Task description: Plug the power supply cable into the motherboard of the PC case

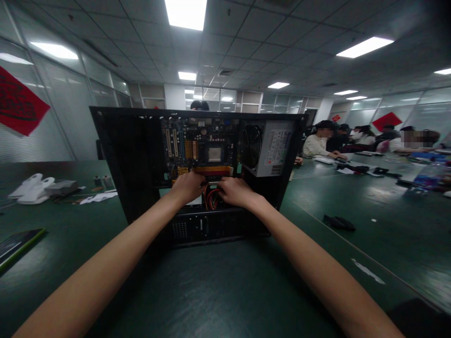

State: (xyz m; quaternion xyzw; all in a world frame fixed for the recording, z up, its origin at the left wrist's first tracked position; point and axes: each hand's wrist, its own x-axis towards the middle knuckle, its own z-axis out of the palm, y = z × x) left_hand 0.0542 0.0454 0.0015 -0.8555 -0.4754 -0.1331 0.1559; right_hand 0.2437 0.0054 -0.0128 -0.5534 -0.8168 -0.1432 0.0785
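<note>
An open black computer case [220,230] stands upright on the green table, its inside facing me. Within it are a motherboard [220,131] with orange and yellow memory slots [214,171], and a silver power supply [278,148] with a fan at the upper right. Both my hands reach in just below the memory slots. My left hand [190,188] has its fingers curled at the board's lower edge. Level with it, my right hand [235,190] is curled too, close to a bundle of red and black cables [211,198]. The fingertips, and whatever they grip, are hidden.
On the left of the green table [218,286] lie white plastic bags [31,188], a grey box [61,188] and a green-edged black object [21,246]. A black item [338,222] and a paper strip [367,271] lie right. Several people sit beyond.
</note>
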